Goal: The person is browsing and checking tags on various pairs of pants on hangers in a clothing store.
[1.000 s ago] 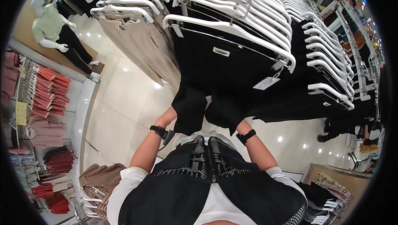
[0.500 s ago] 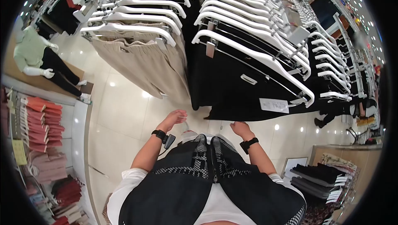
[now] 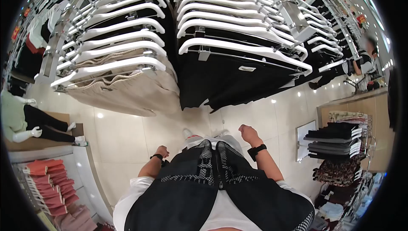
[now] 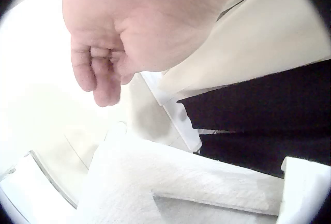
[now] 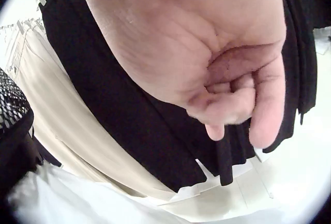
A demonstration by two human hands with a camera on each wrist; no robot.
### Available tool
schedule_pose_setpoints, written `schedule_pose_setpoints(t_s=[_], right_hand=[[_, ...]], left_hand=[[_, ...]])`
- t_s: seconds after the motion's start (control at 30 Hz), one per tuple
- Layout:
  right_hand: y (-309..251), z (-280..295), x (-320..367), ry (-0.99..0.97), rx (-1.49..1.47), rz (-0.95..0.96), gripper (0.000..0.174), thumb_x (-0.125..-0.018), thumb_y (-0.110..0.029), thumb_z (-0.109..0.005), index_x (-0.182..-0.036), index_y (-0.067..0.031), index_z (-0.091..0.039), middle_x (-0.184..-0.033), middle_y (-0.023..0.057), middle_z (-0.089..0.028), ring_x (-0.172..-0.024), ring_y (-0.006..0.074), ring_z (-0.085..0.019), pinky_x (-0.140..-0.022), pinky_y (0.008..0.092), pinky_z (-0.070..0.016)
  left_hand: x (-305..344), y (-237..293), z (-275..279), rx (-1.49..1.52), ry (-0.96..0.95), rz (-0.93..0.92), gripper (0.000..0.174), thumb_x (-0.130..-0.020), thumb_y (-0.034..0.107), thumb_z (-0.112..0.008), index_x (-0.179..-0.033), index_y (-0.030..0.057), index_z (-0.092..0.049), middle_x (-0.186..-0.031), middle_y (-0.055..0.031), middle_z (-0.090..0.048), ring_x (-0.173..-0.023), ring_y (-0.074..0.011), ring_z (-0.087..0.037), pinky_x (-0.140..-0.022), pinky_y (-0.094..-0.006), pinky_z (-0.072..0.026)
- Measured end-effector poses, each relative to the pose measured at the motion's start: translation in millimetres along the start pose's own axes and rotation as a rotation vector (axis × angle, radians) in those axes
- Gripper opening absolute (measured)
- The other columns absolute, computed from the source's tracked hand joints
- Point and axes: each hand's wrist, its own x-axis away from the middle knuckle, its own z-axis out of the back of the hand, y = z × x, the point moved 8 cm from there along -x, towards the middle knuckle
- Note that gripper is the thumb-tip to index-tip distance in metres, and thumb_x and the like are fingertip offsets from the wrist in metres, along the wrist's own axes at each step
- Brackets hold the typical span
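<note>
The person wears a black vest [image 3: 178,201] with a dark front zip [image 3: 216,165], its puller [image 3: 220,185] at the top. Panels of black-and-white netted pattern [image 3: 205,163] flank the zip, with more netting [image 3: 307,222] near one shoulder edge. A plain white shirt [image 3: 223,214] fills the open neckline, its short white sleeves [image 3: 140,184] loose. A black band circles the left wrist [image 3: 156,156] and the right wrist [image 3: 257,149]. Below are whitish trousers [image 3: 233,143] and a pale shoe [image 3: 187,133].

Black trousers [image 3: 229,75] now out of both hands and hanging loose, left hand [image 3: 162,151] lower and farther out to the side, right hand [image 3: 250,134] clear of the cloth, mannequin [image 3: 32,122] lower in the head view.
</note>
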Motion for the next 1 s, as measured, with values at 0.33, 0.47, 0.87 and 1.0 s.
schedule_pose_setpoints(t_s=[0.33, 0.47, 0.87, 1.0], right_hand=[[-7.1, 113.3, -6.3, 0.374, -0.75, 0.093, 0.029, -0.091, -0.02, -0.058, -0.113, -0.0021, -0.058, -0.082, 0.0098, -0.064, -0.073, 0.0194, -0.065, -0.065, 0.0318, -0.0517], [-24.7, 192.5, 2.6, 0.441, -1.355, 0.182, 0.024, -0.096, -0.019, -0.046, -0.11, -0.0008, -0.054, -0.084, 0.0092, -0.061, -0.073, 0.018, -0.064, -0.064, 0.0294, -0.0525], [-20.0, 256.5, 9.5, 0.202, -1.572, 0.489, 0.02, -0.098, -0.022, -0.05, -0.102, -0.0032, -0.053, -0.077, 0.0059, -0.059, -0.064, 0.015, -0.06, -0.057, 0.0272, -0.0511], [-11.9, 263.0, 9.6, 0.209, -1.466, 0.565, 0.017, -0.096, -0.018, -0.054, -0.093, -0.0013, -0.057, -0.066, 0.0044, -0.058, -0.056, 0.0129, -0.056, -0.054, 0.0262, -0.0489]], left_hand=[[15.1, 107.1, 62.9, 0.396, 0.095, -0.073, 0.019, -0.089, 0.017, -0.055, -0.103, 0.0068, -0.062, -0.082, -0.0066, -0.066, -0.067, -0.0202, -0.064, -0.058, -0.0313, -0.0519], [36.8, 147.4, 63.9, 0.528, 0.198, -0.11, 0.028, -0.094, 0.021, -0.044, -0.115, 0.0072, -0.058, -0.094, -0.0067, -0.065, -0.077, -0.0194, -0.062, -0.061, -0.0328, -0.048], [6.2, 117.5, -63.2, 0.42, 0.119, 0.013, 0.025, -0.094, 0.025, -0.05, -0.112, 0.0115, -0.059, -0.093, -0.0055, -0.067, -0.072, -0.0186, -0.062, -0.056, -0.0341, -0.0463], [53.2, 160.7, -90.8, 0.682, 0.219, 0.125, 0.025, -0.094, 0.026, -0.051, -0.11, 0.0101, -0.061, -0.09, -0.0053, -0.067, -0.069, -0.017, -0.061, -0.055, -0.0309, -0.045]])
